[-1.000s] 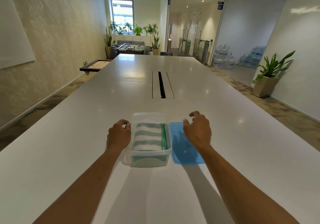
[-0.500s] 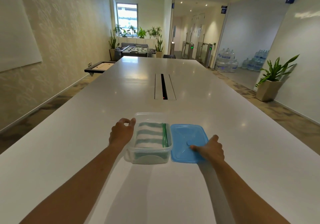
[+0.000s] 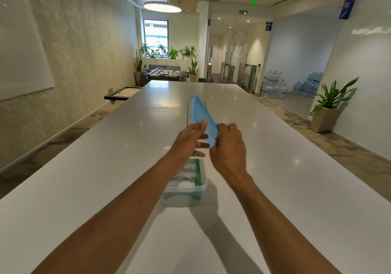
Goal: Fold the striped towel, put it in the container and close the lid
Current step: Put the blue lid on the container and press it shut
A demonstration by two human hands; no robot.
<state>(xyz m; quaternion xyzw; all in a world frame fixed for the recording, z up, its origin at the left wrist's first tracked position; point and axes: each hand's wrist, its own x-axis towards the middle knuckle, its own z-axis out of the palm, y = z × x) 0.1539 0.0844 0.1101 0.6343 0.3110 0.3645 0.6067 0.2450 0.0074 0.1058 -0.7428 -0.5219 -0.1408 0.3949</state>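
The folded green-and-white striped towel (image 3: 189, 175) lies inside the clear plastic container (image 3: 184, 197) on the white table. The blue lid (image 3: 200, 114) is in the air above the container, tilted up on edge. My right hand (image 3: 229, 146) grips its near edge. My left hand (image 3: 188, 141) touches the lid's left face with its fingers spread and the thumb up against it. Both hands hang over the container's far half and hide part of the towel.
The long white table (image 3: 105, 178) runs away from me, with a cable slot (image 3: 188, 112) in its middle behind the lid. A potted plant (image 3: 330, 106) stands on the floor at right, and a low bench (image 3: 122, 93) sits off the table's far left.
My right hand has lifted the blue lid off the table from beside the container and tipped it up. My left hand has left the container's rim and risen to the lid.
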